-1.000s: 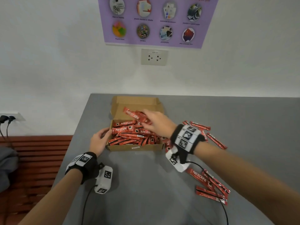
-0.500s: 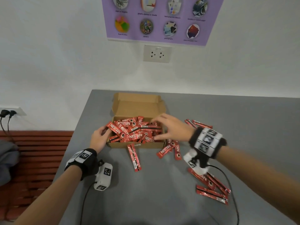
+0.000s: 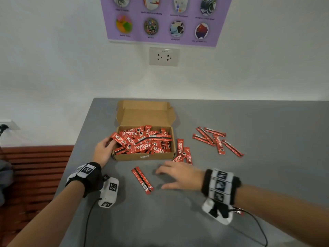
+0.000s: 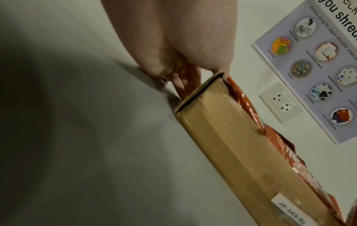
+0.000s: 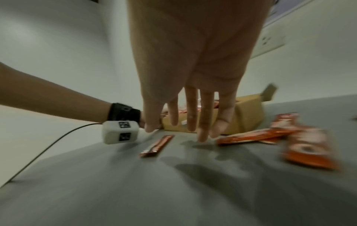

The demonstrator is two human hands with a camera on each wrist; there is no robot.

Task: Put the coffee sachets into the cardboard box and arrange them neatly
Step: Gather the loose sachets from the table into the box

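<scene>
At 6 o'clock of the cardboard box point(image 3: 144, 156), a stray coffee sachet point(image 3: 142, 180) is approached by the right hand point(image 3: 179, 176), grip released; pinching is required next. The box is steadied by the left hand point(image 3: 103, 152), fingers curled at its corner.

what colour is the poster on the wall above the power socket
The rectangular paper wall poster is light purple, dotted with round pictures; the head view shows it best.

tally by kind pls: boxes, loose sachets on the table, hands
box: 1
loose sachets: about 9 in view
hands: 2, left hand and right hand
total: about 12; the sachets in the box are too piled up to count
</scene>
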